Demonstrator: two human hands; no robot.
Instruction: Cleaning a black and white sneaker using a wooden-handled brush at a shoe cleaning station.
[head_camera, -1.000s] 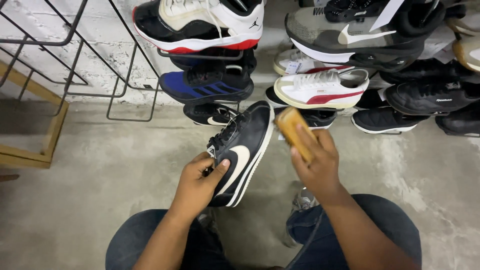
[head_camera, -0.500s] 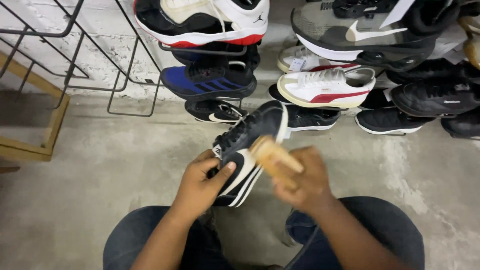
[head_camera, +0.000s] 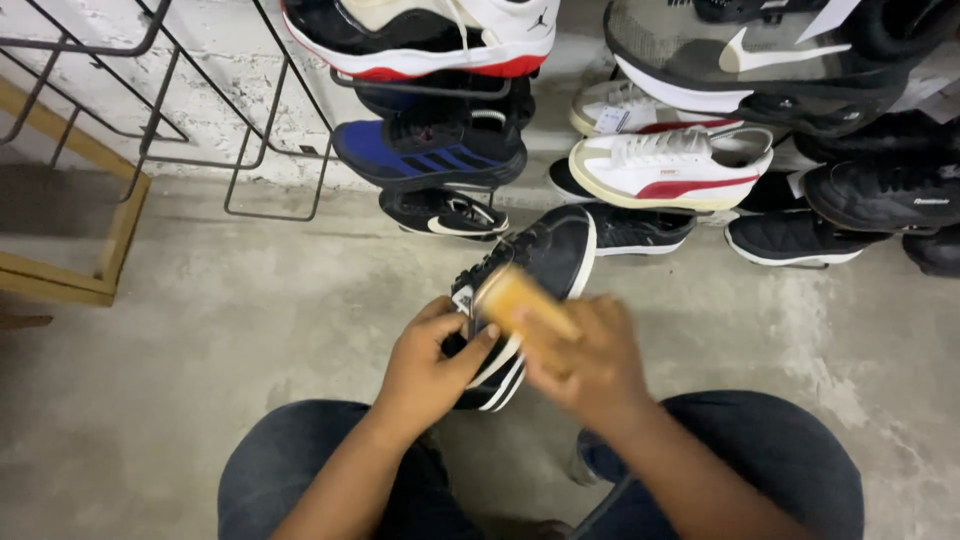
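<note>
- Gripping black shoe (head_camera: 545, 262) at frame centre, left hand (head_camera: 432, 368) fingers clamped round heel to steady it.
- Pressing tan brush (head_camera: 520, 303) on shoe's side, right hand (head_camera: 590, 365) fingers wrapped tight; blurred.
- Racked shoes (head_camera: 670, 170) above.

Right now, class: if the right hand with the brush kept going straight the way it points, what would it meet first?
The right hand presses the wooden brush up and leftward onto the black sneaker held by the left hand. So the sneaker's side comes first; depth is blurred, so this is a judgement.
</note>
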